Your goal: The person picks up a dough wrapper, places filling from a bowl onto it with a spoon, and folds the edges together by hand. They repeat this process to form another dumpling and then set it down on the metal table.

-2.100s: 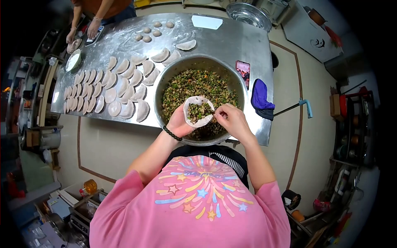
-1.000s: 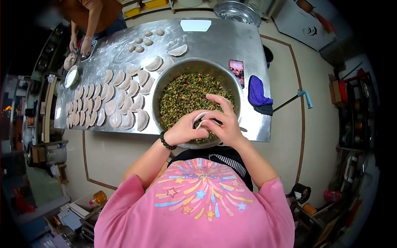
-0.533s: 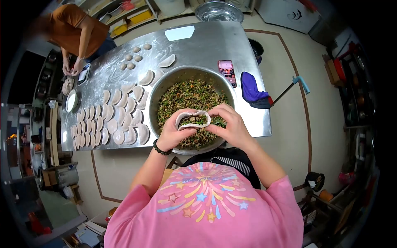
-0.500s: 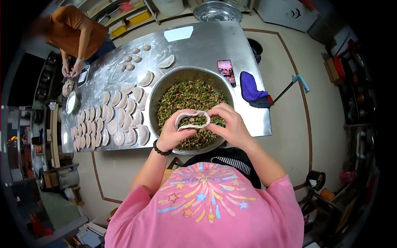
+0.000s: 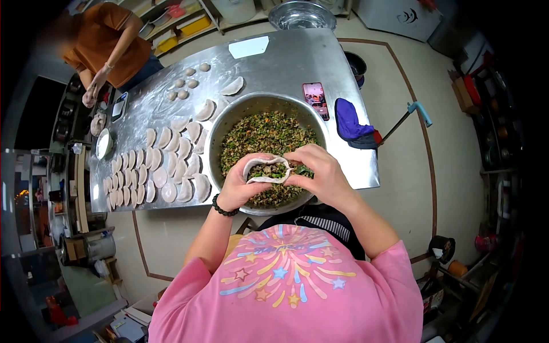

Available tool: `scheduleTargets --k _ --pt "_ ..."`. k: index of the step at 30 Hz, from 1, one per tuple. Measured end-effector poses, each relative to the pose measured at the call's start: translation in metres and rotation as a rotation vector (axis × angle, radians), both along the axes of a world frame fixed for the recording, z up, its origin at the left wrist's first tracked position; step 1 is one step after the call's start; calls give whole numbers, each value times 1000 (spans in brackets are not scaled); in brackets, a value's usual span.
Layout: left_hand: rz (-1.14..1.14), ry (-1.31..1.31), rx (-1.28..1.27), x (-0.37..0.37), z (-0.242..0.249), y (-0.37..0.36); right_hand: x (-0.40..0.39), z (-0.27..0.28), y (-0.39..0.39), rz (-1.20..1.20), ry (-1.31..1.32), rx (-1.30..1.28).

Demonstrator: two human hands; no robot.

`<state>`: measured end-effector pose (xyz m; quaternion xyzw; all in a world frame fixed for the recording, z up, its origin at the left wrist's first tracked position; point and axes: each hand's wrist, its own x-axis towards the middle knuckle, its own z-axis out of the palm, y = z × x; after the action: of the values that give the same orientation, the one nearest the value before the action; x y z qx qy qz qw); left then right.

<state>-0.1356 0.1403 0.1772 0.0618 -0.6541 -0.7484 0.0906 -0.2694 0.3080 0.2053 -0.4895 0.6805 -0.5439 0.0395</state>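
Observation:
Both my hands hold one half-folded dumpling wrapper (image 5: 266, 170) with green-brown filling showing in its gap. My left hand (image 5: 241, 183) cups its left end and my right hand (image 5: 320, 174) pinches its right end. They hover over the near side of a large steel bowl (image 5: 231, 114) full of chopped green filling (image 5: 266, 131). Several folded dumplings (image 5: 166, 166) lie in rows on the floured steel table (image 5: 286, 63) to the left of the bowl.
Small dough balls (image 5: 183, 86) sit at the far middle of the table. A phone (image 5: 315, 98) and a purple cloth (image 5: 351, 123) lie right of the bowl. A person in an orange shirt (image 5: 106, 40) works at the far left corner. A steel basin (image 5: 301, 14) stands beyond the table.
Earlier the wrapper lay open in my left hand while my right hand added filling. My hands then folded it and now pinch its edges together. The other person's hands have shifted left.

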Motion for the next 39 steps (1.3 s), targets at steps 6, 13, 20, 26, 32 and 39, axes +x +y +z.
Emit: scheduleTargets --k 6,13,20,26,32,39 --pt "-23 3 65 -3 2 2 -3 0 3 106 -121 106" --pt "-25 -4 38 -4 4 1 1 2 -1 80 -31 5" --pt "-70 36 -49 -5 3 1 -3 -2 1 161 35 72" --pt "-72 32 -124 -4 5 1 3 7 -3 117 9 -2" --pt "-89 8 -135 -3 9 2 0 -4 -2 176 3 54" --pt "-116 -6 -135 -3 4 1 7 18 -3 110 352 25"
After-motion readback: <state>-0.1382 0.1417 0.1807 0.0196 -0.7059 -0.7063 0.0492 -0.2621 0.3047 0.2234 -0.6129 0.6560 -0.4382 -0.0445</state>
